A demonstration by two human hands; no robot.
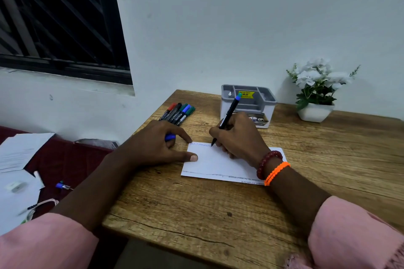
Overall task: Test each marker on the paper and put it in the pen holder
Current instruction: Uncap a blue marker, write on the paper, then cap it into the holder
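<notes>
Blue zigzag ink runs along the far edge of the paper (pixel 215 162), ending at the tip of the black-barrelled marker (pixel 226 119), so the test stroke looks to be in progress. The right hand (pixel 239 135) pinches this marker low on the barrel in a writing grip, fingers curled, the barrel leaning away toward one o'clock with its blue end showing in front of the pen holder (pixel 248 102). The heel of that hand and the braceleted wrist rest on the sheet, probably to steady the line.

At nine o'clock from the pen tip, the left hand (pixel 157 144) lies flat-palmed, its forefinger on the sheet's far-left corner and its thumb on the left edge, apparently pinning the paper against sliding. Tucked under its curled fingers is a blue cap (pixel 170 137), likely kept ready for recapping.

Five capped markers (pixel 178 113) lie bunched on the wooden table (pixel 218 214) at eleven o'clock from the paper, untested by the look of it. The grey holder stands at twelve o'clock, no markers visible inside.
</notes>
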